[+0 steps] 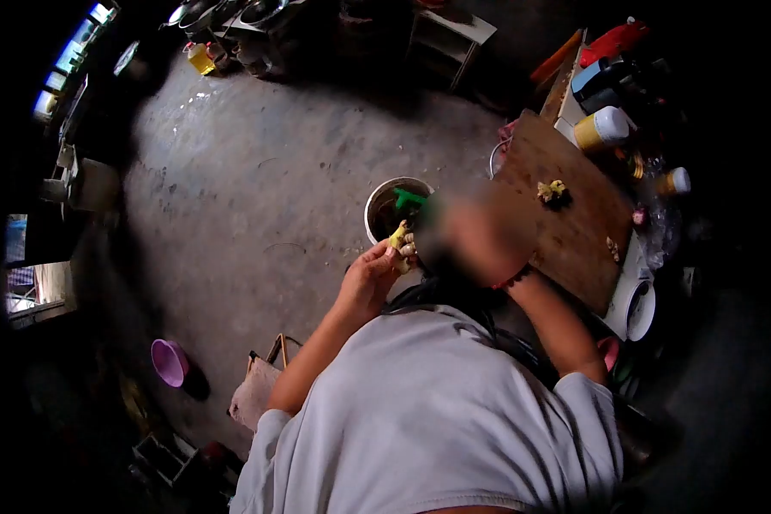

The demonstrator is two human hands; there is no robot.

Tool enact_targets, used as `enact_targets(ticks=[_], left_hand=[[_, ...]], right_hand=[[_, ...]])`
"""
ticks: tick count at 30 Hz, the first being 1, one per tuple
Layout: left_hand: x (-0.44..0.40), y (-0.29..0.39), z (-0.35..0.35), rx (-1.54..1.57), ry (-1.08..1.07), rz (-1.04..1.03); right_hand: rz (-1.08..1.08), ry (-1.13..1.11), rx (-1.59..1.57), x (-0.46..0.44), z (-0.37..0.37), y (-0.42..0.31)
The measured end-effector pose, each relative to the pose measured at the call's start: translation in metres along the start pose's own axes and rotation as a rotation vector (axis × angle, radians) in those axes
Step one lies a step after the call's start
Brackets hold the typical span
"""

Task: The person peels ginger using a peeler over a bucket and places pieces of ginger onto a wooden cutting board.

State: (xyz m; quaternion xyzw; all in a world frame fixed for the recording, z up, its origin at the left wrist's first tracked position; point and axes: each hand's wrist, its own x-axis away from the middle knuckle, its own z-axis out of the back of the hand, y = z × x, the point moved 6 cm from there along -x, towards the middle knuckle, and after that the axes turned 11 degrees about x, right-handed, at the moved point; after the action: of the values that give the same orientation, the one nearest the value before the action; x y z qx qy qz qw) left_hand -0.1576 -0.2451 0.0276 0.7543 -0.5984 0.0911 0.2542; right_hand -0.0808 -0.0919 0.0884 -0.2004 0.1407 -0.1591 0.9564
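My left hand (372,272) pinches a knobbly yellow and tan piece of ginger (402,243) in front of my body. Just beyond it stands a white-rimmed bucket (373,214) with something green (409,200) inside. My right hand (480,236) is raised beside the ginger, to its right; a blur covers its fingers, so whether it holds anything is hidden. A dark red bracelet is at that wrist. More ginger (552,191) lies on the brown wooden board (587,227) at the right, and a smaller piece (612,248) lies near its right edge.
Jars (601,129), bottles and a white bowl (640,310) stand beyond the board at the right. A purple basin (170,362) is on the floor at the lower left. An oil bottle (200,58) and a small white-topped table (456,27) are farther back.
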Motion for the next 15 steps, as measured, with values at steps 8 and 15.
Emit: enact_targets(ticks=[8,15], left_hand=[[-0.002,-0.013,0.002,0.335,-0.179,0.277],[0.000,-0.018,-0.015,-0.086,-0.039,0.214]], right_hand=[[0.152,-0.287,-0.557,-0.014,-0.001,-0.035],[-0.224,-0.325,-0.675,-0.005,-0.026,-0.008]])
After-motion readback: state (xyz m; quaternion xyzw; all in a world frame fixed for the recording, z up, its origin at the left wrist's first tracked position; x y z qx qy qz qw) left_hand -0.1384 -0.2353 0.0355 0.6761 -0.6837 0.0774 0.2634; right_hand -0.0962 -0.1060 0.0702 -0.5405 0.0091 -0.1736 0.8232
